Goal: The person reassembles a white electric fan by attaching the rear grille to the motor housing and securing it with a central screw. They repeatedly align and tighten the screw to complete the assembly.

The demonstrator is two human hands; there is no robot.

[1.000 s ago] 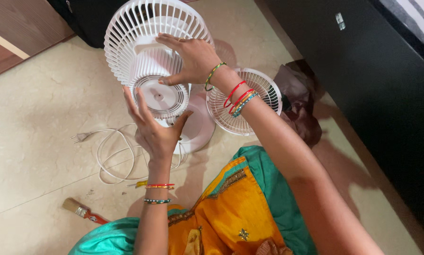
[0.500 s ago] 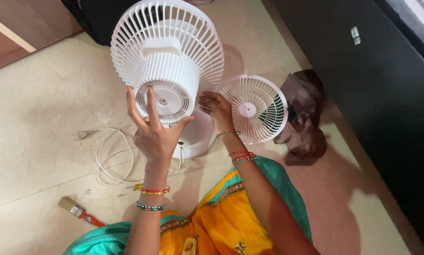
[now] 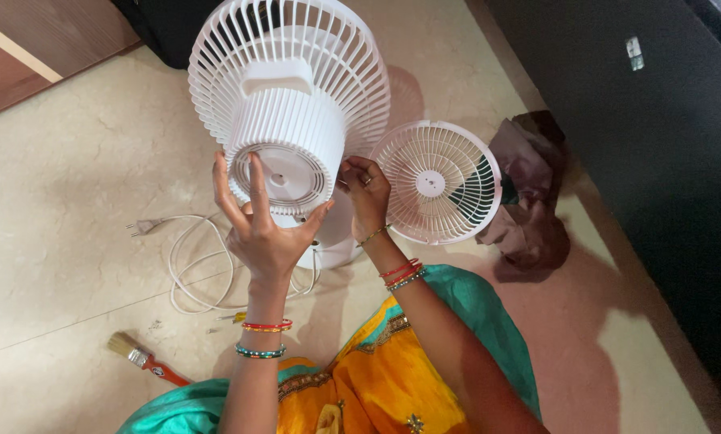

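White fan body (image 3: 288, 104) held up above the floor (image 3: 71, 185), tilted with its round rear motor cover toward the camera and the ribbed cage spreading wide behind it. Left hand (image 3: 264, 229) raised palm-up beneath the rear cover, forearm rising straight from the lower edge of the view, wrist bent back. Fingers spread and curved around the lower rim of the cover: index and middle laid up across its vented face, thumb hooked on the right side. An open, cradling grip on the fan body, not a fist. Right hand (image 3: 366, 197) brought in from the right, forearm angled up across the orange and green cloth on the lap, wrist carrying several bangles. Fingertips bent and pressed against the right edge of the rear cover, closed lightly on that rim, knuckles toward the camera. Loose front grille (image 3: 437, 183) flat on the floor just beside the right hand, its left edge partly behind the knuckles. Round white base (image 3: 336, 233) under both hands, mostly hidden. White cord (image 3: 187, 257) coiled on the floor left of the left wrist, plug end pointing left. Paintbrush (image 3: 139, 358) near the lower left. Dark brown cloth (image 3: 529, 201) bunched to the right of the grille, touching it.
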